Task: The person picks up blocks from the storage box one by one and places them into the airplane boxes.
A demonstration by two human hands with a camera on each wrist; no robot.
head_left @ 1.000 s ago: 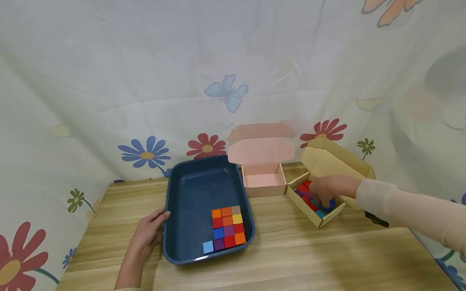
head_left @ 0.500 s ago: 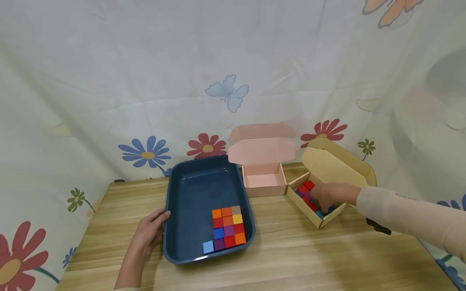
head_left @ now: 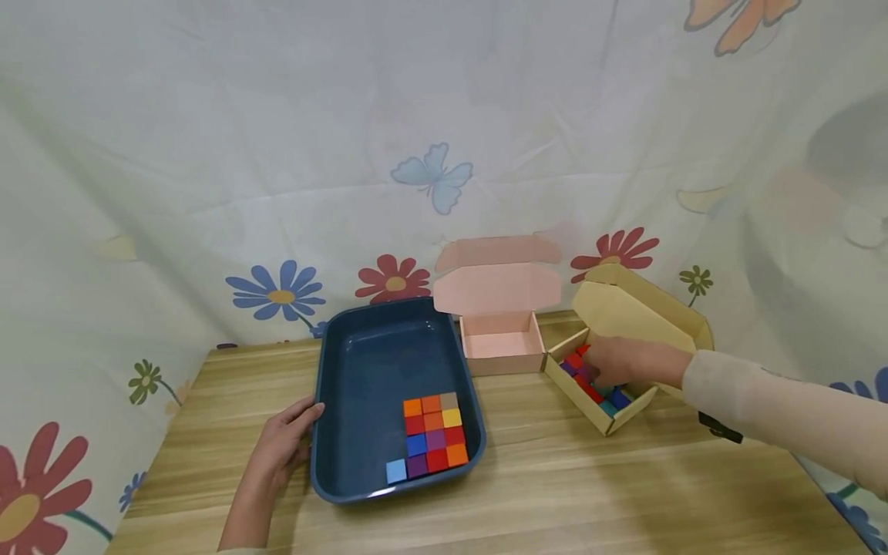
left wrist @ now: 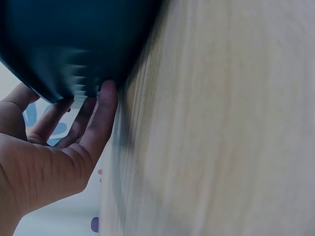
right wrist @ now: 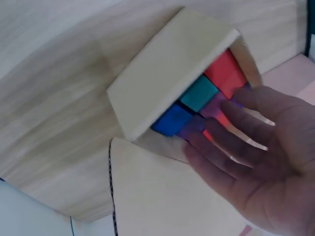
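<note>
My left hand holds the left side of a dark blue tray, thumb over the rim. In the left wrist view its fingers press against the tray's outer wall. Square-faced blocks in orange, red, purple, blue and yellow stand packed in the tray's front right corner, a light blue block at the row's left end. My right hand reaches into a small tan cardboard box. Its loosely bent fingers lie over red, teal, blue and purple blocks, gripping none visibly.
An open pink box stands between the tray and the tan box, its lid raised. The tan lid leans back behind my right hand. A flower-print cloth hangs behind the wooden table.
My right hand has shifted slightly back within the tan box, uncovering a blue block near its front right. The left hand and tray stay put.
</note>
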